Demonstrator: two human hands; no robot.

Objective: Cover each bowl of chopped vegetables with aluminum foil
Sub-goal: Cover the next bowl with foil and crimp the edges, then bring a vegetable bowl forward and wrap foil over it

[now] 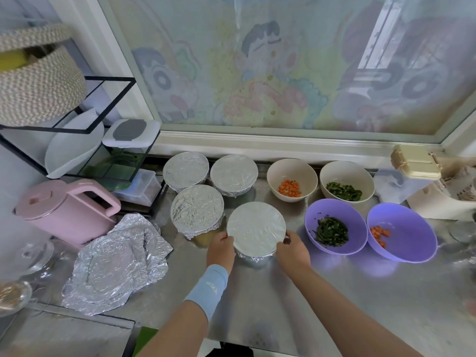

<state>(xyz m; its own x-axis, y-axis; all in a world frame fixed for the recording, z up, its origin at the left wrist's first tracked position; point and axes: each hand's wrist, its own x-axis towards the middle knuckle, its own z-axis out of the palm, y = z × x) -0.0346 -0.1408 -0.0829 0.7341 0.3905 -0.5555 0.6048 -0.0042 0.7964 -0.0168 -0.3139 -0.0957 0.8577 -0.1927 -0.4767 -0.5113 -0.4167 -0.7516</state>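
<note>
Four foil-covered bowls [256, 226], four uncovered bowls [292, 171].

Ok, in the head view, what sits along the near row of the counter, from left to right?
Loose foil sheets → foil-covered bowl, held by left hand and right hand → purple bowl of greens → purple bowl of carrot.

Reference item: pink kettle [64, 210], standing at the left end of the steel bench [334, 292]. Directly behind the kettle: black frame rack [110, 104]. Above the kettle, on the rack top: woven basket [38, 81]. Behind and right of the kettle: clear container with white-and-grey lid [131, 132] (contents green, not identifiable). In front of the kettle: glass lid [36, 256]. Far right of the kettle: beige latched box [414, 162].
</note>
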